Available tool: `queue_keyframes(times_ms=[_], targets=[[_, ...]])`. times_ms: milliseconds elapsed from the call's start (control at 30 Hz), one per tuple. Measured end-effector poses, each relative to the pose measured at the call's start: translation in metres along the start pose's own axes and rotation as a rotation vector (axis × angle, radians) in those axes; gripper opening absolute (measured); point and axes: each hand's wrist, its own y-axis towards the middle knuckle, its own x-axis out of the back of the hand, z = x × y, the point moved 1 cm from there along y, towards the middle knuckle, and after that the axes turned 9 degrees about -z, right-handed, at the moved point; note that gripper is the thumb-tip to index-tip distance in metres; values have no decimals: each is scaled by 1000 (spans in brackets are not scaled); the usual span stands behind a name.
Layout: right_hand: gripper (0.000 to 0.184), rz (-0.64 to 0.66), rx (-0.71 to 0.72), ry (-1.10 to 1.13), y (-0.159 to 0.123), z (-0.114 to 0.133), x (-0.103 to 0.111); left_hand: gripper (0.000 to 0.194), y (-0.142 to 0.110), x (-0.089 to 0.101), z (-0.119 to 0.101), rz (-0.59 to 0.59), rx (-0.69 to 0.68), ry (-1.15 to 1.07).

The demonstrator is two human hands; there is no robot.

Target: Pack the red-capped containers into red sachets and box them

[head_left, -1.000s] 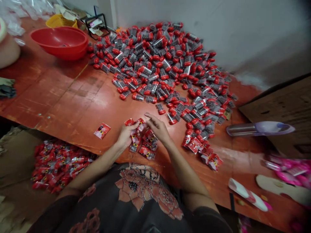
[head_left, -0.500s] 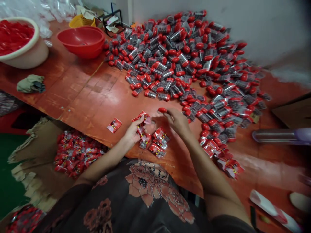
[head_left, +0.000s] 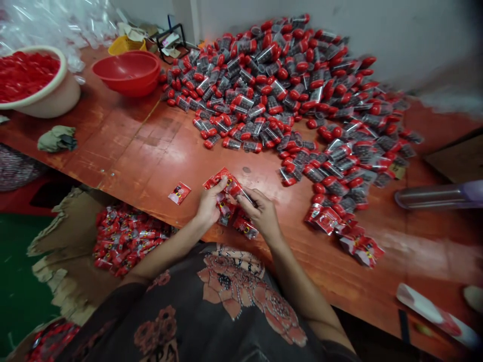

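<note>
Your left hand [head_left: 210,205] has its thumb pressed down on a small fan of red printed packets [head_left: 219,177], glossy film with creased edges, fingers closed beneath them. Your right hand [head_left: 266,213] faces it, thumb and fingers closed around a red-capped tube [head_left: 237,190], its red end angled up against the packets. Whether that end sits inside the film, you cannot tell. Both hands are over the near edge of the worktop [head_left: 124,156], a reddish-orange surface, scuffed and shiny.

Under your hands, more packets [head_left: 246,227] lie bunched, partly hidden. One flat, squarish packet [head_left: 179,193] lies apart, to the left.

Beyond: a broad heap of capped tubes [head_left: 271,90], clear smooth cylinders with dark contents and rounded red caps, spreading down to your right. At its near end, a crinkled run of packets [head_left: 360,244].

Far left: round white tub [head_left: 64,95] full of glossy red pieces; wide red bowl [head_left: 126,70]; yellow lattice basket [head_left: 123,45] behind it; crumpled grey-green cloth [head_left: 56,139] nearer you.

Below the worktop edge, a shiny pile of packets [head_left: 126,241] beside torn, ragged cardboard [head_left: 60,271]. Right side: a long clear cylinder with a purple end [head_left: 430,196], lying on its side.
</note>
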Motion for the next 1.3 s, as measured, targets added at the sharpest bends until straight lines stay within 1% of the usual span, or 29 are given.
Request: queue_keyframes(times_ms=[67, 167, 267, 367, 467, 533, 600, 733, 900, 967, 1033, 1133, 1233, 1300], targets=[[26, 27, -92, 107, -1, 5, 1, 34, -2, 2, 1, 37, -51, 1], [32, 46, -228, 216, -2, 10, 5, 33, -5, 3, 3, 72, -138, 24], [36, 48, -271, 250, -4, 10, 8, 32, -9, 3, 3, 95, -175, 99], [39, 46, -236, 266, -5, 5, 9, 33, -13, 4, 2, 108, -205, 169], [42, 39, -157, 251, -7, 0, 9, 31, -18, 4, -1, 139, -247, 253], [40, 11, -96, 213, -10, -3, 7, 29, -21, 4, -3, 154, -274, 296], [35, -49, -60, 183, -15, -6, 2, 28, -24, 4, -3, 153, -291, 316], [34, -199, -38, 135, -26, -11, -10, 27, -27, 4, 3, 120, -335, 308], [40, -285, 23, 43, -34, -9, -19, 29, -29, 5, 12, 99, -368, 283], [40, -307, 33, 33, -36, -8, -20, 30, -30, 5, 14, 109, -358, 264], [41, -301, 23, 36, -37, -8, -20, 31, -32, 5, 16, 116, -348, 249], [42, -301, 44, 6, -38, -8, -21, 30, -34, 6, 19, 97, -371, 234], [42, -352, 106, -63, -38, -8, -22, 29, -36, 8, 25, 67, -401, 238], [42, -364, 85, -54, -38, -10, -23, 30, -36, 9, 28, 60, -395, 256]])
